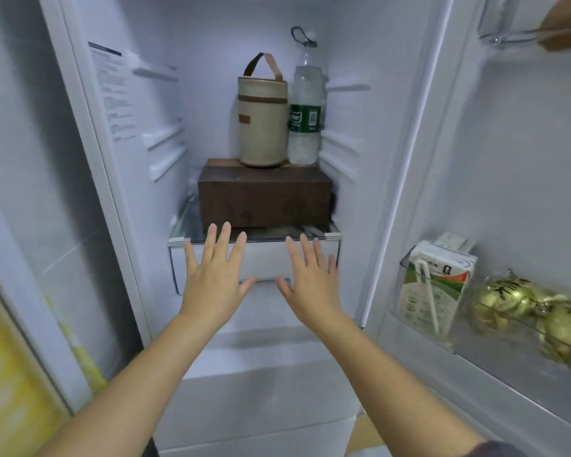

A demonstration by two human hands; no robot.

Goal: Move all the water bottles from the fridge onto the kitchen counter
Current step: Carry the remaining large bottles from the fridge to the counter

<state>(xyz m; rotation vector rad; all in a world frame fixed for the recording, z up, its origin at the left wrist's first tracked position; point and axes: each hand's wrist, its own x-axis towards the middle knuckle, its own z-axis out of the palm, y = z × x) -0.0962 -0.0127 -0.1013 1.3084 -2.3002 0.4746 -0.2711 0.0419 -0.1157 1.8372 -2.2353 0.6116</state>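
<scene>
The fridge stands open in front of me. One clear water bottle [304,110] with a green label stands upright deep inside, on top of a dark brown box [264,194], just right of a beige cylindrical bag [262,122] with a strap handle. My left hand [213,275] and my right hand [310,280] are both stretched out flat, fingers spread, in front of the white drawer [264,258] below the glass shelf. Neither hand holds anything. Both are well below and in front of the bottle.
The open door on the right has a shelf [419,328] holding a drink carton [432,285] with a straw and gold-wrapped items [528,311]. Another person's hand [567,28] shows at the top right by an upper door bin. Shelf rails line both inner walls.
</scene>
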